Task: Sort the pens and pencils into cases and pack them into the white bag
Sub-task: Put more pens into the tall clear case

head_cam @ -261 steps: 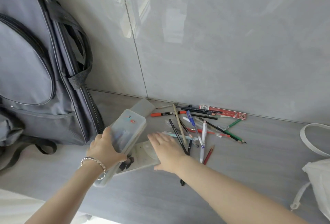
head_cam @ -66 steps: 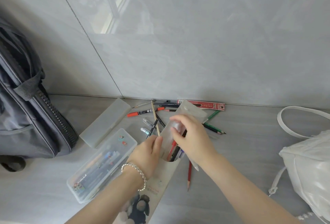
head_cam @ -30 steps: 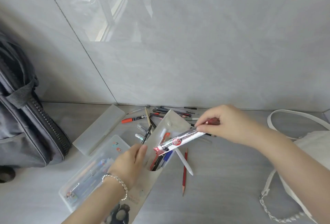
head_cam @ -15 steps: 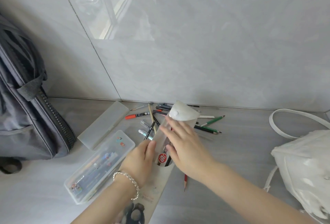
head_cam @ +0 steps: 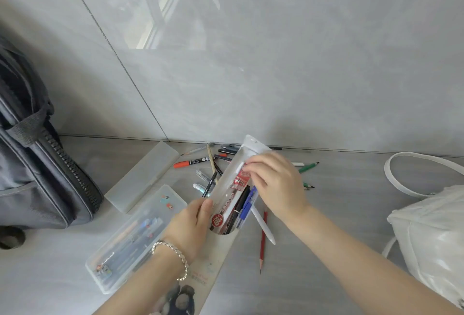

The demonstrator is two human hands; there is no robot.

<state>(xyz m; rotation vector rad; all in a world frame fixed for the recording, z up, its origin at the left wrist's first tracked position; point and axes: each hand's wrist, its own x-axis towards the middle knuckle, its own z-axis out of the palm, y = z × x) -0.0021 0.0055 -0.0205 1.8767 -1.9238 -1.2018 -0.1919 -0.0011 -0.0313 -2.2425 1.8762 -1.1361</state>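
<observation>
A flat translucent pouch case (head_cam: 232, 169) lies at the middle of the grey table, its flap raised toward the wall. My left hand (head_cam: 192, 224) grips its open mouth from the left. My right hand (head_cam: 275, 184) pinches the red packet (head_cam: 241, 179) that sticks out of the pouch beside black and blue pens (head_cam: 247, 204). A clear box case (head_cam: 135, 236) filled with pens lies to the left. Loose pens and pencils (head_cam: 213, 161) are scattered by the wall. The white bag (head_cam: 431, 231) sits at the right edge.
A grey backpack (head_cam: 37, 171) leans against the tiled wall at the left. A frosted case lid (head_cam: 141, 175) lies beside the clear box. A red pencil (head_cam: 263, 242) and a white pen (head_cam: 263, 225) lie just right of the pouch. The bag's strap (head_cam: 401, 161) loops toward the wall.
My right hand brought the red packet from the wall side and slid it into the pouch; the packet now sits deeper, and the pouch flap stands up.
</observation>
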